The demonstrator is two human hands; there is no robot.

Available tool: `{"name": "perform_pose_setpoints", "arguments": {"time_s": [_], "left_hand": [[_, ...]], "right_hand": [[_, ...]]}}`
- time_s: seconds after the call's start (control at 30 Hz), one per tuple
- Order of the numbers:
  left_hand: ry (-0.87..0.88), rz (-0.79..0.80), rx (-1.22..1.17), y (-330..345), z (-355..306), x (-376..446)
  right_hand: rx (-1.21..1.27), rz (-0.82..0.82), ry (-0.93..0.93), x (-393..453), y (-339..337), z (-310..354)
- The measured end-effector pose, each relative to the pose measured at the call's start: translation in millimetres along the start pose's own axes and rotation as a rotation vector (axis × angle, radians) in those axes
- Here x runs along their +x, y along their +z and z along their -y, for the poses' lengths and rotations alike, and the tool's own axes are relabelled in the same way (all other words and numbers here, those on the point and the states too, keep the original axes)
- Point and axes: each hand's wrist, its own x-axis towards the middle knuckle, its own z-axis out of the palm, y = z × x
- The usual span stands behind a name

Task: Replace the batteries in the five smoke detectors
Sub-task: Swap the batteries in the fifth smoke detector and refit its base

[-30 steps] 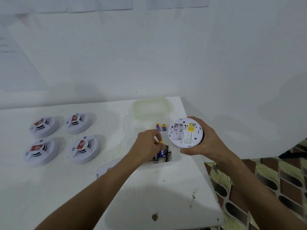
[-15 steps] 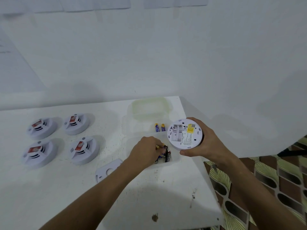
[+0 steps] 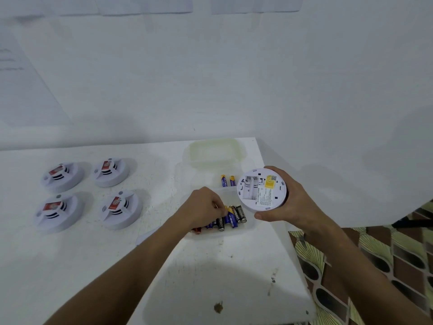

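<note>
My right hand (image 3: 295, 202) holds a white smoke detector (image 3: 262, 190) upside down above the table's right edge; its battery compartment is open and looks empty. My left hand (image 3: 202, 207) is down in a shallow clear tray (image 3: 248, 227), fingertips pinched on a yellow-tipped battery among several loose batteries (image 3: 230, 216). Two more batteries (image 3: 227, 180) lie just behind the tray. Another four detectors sit face up at the left: (image 3: 62, 175), (image 3: 111, 171), (image 3: 57, 212), (image 3: 120, 207).
A white round cover plate (image 3: 146, 235) lies partly hidden under my left forearm. A clear plastic lid (image 3: 213, 152) rests at the back against the wall. The table ends just right of the tray, with patterned floor (image 3: 375, 266) below.
My left hand has dropped from beside the held detector down into the tray of batteries. My right hand and its detector have barely moved.
</note>
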Motion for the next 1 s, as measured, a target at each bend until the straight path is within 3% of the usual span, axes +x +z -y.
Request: {"name": "perform_pose_setpoints", "arguments": {"time_s": [0.2,0.4,1.0], "left_hand": [[0.020,-0.116,-0.129,-34,-10,4],[0.038,-0.177,-0.110,-52,-13,25],[-0.013,-0.003,0.152,-17,-4,102]], "right_hand": [[0.047,-0.034,0.009,3,-4,-3],[0.022,-0.032,0.012,10,-5,-5],[0.024,-0.043,0.048,28,-10,-18]]}}
